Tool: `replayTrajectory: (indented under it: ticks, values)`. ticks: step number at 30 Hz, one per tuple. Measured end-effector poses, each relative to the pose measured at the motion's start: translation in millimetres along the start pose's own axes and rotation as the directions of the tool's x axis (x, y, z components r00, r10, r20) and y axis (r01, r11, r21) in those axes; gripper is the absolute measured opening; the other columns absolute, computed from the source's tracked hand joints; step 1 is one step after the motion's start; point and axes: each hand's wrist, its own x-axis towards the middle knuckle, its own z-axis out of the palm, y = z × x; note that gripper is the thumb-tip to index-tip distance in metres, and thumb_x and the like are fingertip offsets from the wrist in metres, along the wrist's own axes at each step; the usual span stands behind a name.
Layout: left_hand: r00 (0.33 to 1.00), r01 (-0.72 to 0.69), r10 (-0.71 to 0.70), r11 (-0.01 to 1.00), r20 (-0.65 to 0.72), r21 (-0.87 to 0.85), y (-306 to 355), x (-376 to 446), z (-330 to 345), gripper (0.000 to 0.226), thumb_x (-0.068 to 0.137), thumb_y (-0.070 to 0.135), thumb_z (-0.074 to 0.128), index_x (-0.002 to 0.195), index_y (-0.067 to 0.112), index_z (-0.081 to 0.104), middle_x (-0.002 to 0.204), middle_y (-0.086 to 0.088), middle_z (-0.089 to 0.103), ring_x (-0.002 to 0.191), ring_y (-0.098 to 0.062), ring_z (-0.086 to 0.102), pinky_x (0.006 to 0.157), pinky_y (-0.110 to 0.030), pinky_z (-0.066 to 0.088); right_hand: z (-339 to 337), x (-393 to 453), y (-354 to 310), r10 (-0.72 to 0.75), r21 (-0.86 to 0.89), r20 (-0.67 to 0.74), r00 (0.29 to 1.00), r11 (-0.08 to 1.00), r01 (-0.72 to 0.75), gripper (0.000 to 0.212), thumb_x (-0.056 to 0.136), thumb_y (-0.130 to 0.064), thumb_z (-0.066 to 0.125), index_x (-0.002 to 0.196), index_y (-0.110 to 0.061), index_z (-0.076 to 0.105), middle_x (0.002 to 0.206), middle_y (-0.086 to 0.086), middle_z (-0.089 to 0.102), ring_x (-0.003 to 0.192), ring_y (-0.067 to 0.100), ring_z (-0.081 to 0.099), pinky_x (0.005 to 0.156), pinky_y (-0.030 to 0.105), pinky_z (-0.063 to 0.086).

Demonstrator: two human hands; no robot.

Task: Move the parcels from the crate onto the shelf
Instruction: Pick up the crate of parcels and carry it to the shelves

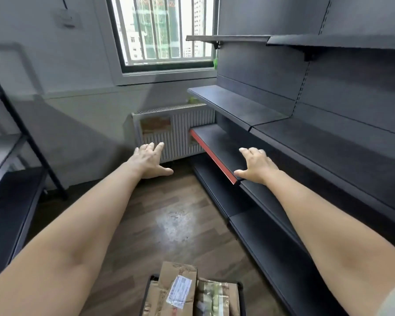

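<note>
Both hands — left hand (149, 161) and right hand (257, 166) — hover spread and empty before the bare shelf (226, 144), the parcels (180, 290) seemingly untouched in the crate (146, 295) below — next, reach down.

Daylit barred window (162, 30) above white radiator (176, 131); dark wood floor (169, 215).
</note>
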Motion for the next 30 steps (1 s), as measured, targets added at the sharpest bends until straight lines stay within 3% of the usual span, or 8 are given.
replayTrajectory:
  ticks: [9, 16, 21, 26, 30]
  values:
    - [0.976, 0.057, -0.037, 0.994, 0.212, -0.088, -24.6, -5.6, 104.6, 0.094, 0.079, 0.056, 0.059, 0.148, 0.012, 0.013, 0.151, -0.019, 0.025, 0.140, -0.034, 0.021, 0.115, -0.041, 0.020, 107.5, -27.8, 12.6, 0.073, 0.006, 0.214, 0.974, 0.997, -0.076, 0.075, 0.083, -0.044, 0.058, 0.143, -0.016, 0.023, 0.140, 0.012, 0.036, 0.129, 0.031, 0.031, 0.104, 0.042, 0.033]
    - [0.920, 0.118, -0.059, 0.985, 0.388, -0.130, -50.0, -37.0, 198.4, 0.095, 0.077, 0.055, 0.062, 0.146, 0.009, 0.016, 0.145, -0.018, 0.034, 0.135, -0.035, 0.030, 0.111, -0.041, 0.029, 188.7, -69.6, 18.4, 0.117, -0.001, 0.375, 0.920, 0.992, -0.126, 0.073, 0.082, -0.043, 0.059, 0.141, -0.014, 0.026, 0.138, 0.014, 0.038, 0.126, 0.033, 0.034, 0.101, 0.044, 0.036]
    - [0.872, 0.140, -0.055, 0.980, 0.487, -0.139, -59.2, -66.1, 253.6, 0.095, 0.077, 0.054, 0.062, 0.146, 0.008, 0.016, 0.148, -0.019, 0.031, 0.137, -0.035, 0.028, 0.113, -0.043, 0.027, 238.6, -101.9, 22.4, 0.154, 0.010, 0.459, 0.875, 0.984, -0.178, 0.072, 0.082, -0.043, 0.059, 0.141, -0.017, 0.026, 0.141, 0.012, 0.036, 0.129, 0.032, 0.032, 0.102, 0.044, 0.035]
    - [0.817, 0.323, -0.124, 0.908, 0.563, -0.268, -59.9, -93.6, 302.2, 0.092, 0.080, 0.042, 0.065, 0.147, 0.005, 0.015, 0.152, -0.018, 0.028, 0.139, -0.035, 0.027, 0.112, -0.039, 0.026, 282.7, -134.4, 28.0, 0.218, 0.070, 0.540, 0.813, 0.951, -0.302, 0.075, 0.083, -0.041, 0.060, 0.143, -0.016, 0.023, 0.145, 0.012, 0.034, 0.132, 0.032, 0.029, 0.102, 0.044, 0.034]
    - [0.746, 0.523, -0.202, 0.767, 0.635, -0.372, -64.5, -122.2, 350.3, 0.086, 0.083, 0.034, 0.065, 0.148, 0.007, 0.014, 0.154, -0.014, 0.024, 0.141, -0.031, 0.026, 0.110, -0.035, 0.025, 330.3, -166.6, 35.0, 0.284, 0.122, 0.604, 0.745, 0.890, -0.439, 0.075, 0.083, -0.038, 0.061, 0.144, -0.017, 0.023, 0.146, 0.013, 0.033, 0.134, 0.033, 0.028, 0.104, 0.046, 0.033]
